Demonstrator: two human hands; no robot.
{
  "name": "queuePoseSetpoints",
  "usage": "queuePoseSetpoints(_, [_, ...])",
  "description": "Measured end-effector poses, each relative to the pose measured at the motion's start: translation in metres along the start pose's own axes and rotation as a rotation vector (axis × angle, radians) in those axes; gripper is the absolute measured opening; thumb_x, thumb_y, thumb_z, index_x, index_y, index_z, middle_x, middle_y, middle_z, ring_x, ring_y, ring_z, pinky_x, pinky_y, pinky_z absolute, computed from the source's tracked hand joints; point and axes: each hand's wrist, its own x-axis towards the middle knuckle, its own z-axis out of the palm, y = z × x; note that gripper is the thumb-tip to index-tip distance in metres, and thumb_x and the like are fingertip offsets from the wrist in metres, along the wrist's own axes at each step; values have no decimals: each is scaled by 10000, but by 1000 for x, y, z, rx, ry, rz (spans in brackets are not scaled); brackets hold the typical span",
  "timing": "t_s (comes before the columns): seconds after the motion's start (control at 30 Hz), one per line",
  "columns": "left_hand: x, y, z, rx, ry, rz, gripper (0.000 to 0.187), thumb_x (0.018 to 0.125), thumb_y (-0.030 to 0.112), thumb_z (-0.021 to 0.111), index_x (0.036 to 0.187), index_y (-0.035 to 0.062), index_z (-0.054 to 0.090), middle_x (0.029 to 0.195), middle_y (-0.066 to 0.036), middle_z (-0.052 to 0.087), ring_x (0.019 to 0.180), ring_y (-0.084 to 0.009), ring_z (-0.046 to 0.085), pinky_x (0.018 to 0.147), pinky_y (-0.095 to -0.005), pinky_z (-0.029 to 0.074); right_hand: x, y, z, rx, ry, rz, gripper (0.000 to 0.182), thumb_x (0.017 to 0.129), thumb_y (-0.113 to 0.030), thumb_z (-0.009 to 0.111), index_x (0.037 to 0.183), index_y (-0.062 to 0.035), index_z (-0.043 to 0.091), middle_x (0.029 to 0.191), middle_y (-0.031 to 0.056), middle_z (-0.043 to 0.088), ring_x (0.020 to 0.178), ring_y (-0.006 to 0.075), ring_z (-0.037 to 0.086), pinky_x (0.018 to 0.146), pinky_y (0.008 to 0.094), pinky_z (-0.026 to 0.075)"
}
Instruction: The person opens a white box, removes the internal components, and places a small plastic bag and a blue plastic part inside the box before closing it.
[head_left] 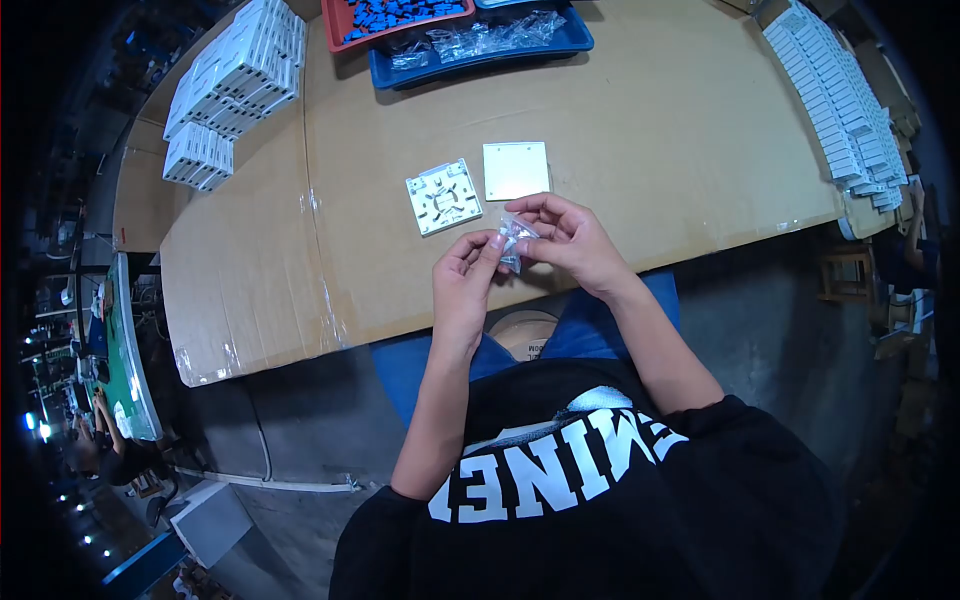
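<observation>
Both hands meet over the table's near edge around a small clear plastic bag [515,240] with little pieces inside, too small to name. My left hand [468,270] pinches the bag's left side between thumb and fingers. On its right side, my right hand [570,240] grips it with thumb and curled fingers. Just beyond my left hand lies a white square plastic box base [445,197], its moulded inside facing up. A flat white square cover [516,170] lies to the right of the base, past my fingertips.
Cardboard covers the table [400,280]. Stacked white boxes [240,75] stand at the far left, and more stacked white boxes [835,105] at the far right. A red tray [345,42] of blue pieces and a blue tray [480,65] of clear bags sit at the back.
</observation>
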Motion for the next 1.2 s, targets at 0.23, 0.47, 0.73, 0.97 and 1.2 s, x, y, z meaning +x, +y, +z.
queuePoseSetpoints(0.23, [-4,7,6,83,-88,98,293,996,96,699,1237,-60,643,1035,-97,726,937,-117,680,823,-234,541,4,17,-13,-37,22,74,171,953,-21,703,1105,27,642,982,71,684,862,118,668,810,262,558])
queuePoseSetpoints(0.47, [0,4,-1,27,-77,116,322,969,16,694,1272,-71,625,1081,-109,702,966,-130,685,870,-256,564,3,12,-12,74,48,95,116,953,-22,695,1041,16,630,946,101,703,824,147,706,753,283,598])
queuePoseSetpoints(0.73, [0,4,-2,-221,4,7,296,974,19,682,1256,-40,615,1018,-82,674,963,-115,665,845,-253,569,3,11,-9,80,-48,197,164,948,-5,690,1088,-4,604,964,108,718,853,168,728,778,285,608])
queuePoseSetpoints(0.97, [4,-4,-5,-111,24,59,261,976,-6,653,1230,-45,605,1054,-84,646,928,-106,652,845,-241,551,0,10,-1,-33,-95,157,251,943,10,690,1178,16,602,974,105,726,859,166,734,764,285,610])
queuePoseSetpoints(1.2, [0,4,2,-11,-16,158,269,970,-10,657,1234,-39,608,1059,-64,631,952,-97,626,870,-233,521,2,19,-5,52,-8,148,168,947,0,676,1111,17,644,945,88,710,798,139,701,737,281,597])
